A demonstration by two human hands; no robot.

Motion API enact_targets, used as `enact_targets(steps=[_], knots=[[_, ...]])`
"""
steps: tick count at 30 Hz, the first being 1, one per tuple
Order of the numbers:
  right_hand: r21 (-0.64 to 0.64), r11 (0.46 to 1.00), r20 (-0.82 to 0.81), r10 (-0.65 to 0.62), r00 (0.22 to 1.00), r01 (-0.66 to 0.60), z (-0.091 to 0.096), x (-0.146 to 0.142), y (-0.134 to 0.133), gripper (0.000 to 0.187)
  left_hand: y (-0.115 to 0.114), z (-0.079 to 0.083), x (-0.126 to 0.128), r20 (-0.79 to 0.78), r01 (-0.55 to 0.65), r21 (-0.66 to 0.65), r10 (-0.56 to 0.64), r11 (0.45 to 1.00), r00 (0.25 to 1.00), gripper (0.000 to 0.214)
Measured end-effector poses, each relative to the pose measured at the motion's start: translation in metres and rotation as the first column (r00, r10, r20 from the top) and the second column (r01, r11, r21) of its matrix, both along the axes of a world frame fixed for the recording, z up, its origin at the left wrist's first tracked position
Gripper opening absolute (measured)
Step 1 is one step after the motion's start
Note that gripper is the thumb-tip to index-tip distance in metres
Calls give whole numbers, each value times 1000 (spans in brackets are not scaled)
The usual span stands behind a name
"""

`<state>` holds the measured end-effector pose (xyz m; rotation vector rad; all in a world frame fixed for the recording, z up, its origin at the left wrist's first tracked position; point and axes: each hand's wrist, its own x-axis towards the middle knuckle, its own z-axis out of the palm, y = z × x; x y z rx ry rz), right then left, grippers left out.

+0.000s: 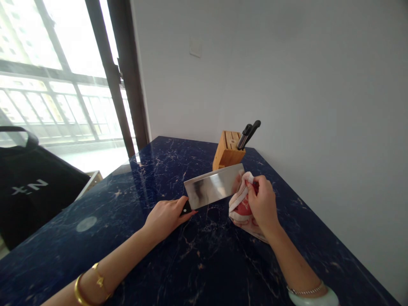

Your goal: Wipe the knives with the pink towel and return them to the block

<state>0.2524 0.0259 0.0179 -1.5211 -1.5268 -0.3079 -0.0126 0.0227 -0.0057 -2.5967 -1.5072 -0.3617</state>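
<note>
My left hand (167, 216) grips the black handle of a wide steel cleaver (213, 185), holding its blade upright above the dark blue marble table (204, 259). My right hand (263, 204) is closed on a red and white cloth (239, 205), bunched against the blade's far end. Gold bangles circle my left wrist, and a pale bangle and a thin chain my right.
A wooden knife block (227, 149) with two black-handled knives (248, 134) stands behind the cleaver near the white wall. A black bag (32, 182) sits off the table's left edge. A large window fills the left.
</note>
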Motion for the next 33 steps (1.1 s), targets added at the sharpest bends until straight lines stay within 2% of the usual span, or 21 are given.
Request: enact_targets(steps=[24,29,33], knots=[[14,1000,62,24,998,-25,4,6,3,5,-2,0,3,-66,96,20,-94,995,993,40],[12,999,71,37,997,-38,4,6,2,7,-5,-3,5,-26,82,-19,-82,996,996,40],[-14,999,58,37,998,-36,3,3,2,5,-5,-3,6,18,-12,-69,14,998,1000,43]])
